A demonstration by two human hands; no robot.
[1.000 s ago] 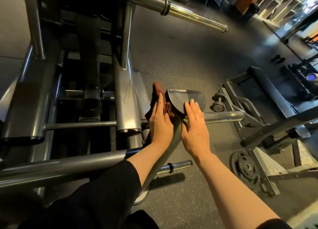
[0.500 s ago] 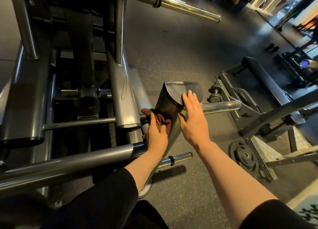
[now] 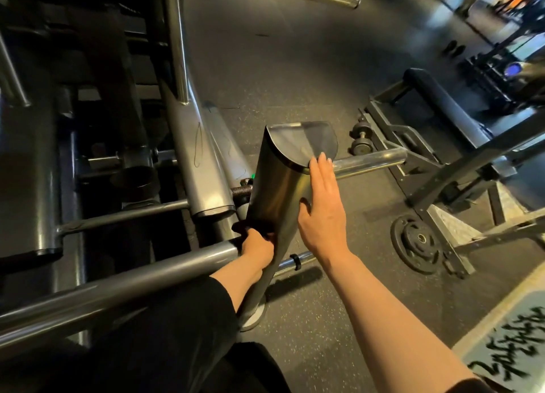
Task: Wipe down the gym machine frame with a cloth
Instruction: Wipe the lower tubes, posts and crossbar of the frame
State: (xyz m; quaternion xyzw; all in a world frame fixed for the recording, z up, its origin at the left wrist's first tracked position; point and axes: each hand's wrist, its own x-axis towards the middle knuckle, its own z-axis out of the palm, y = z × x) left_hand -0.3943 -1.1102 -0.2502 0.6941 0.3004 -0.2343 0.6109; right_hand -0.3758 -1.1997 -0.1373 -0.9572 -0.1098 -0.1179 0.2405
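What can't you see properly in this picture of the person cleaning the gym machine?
Head view, the only one:
- The cloth: just a dark edge shows; the left hand and the frame post cover the rest.
- The left hand's fingers: hidden behind the post.
- The floor sign: cut off by the edge, letters blurred.
- The room's far corner: too blurred.
- The right hand shows plainly.

Open floor [image 3: 295, 68] lies upper centre. Left of the slanted post [image 3: 277, 203], crowded frame tubes [image 3: 194, 144] block passage; a chrome bar [image 3: 368, 161] juts right.
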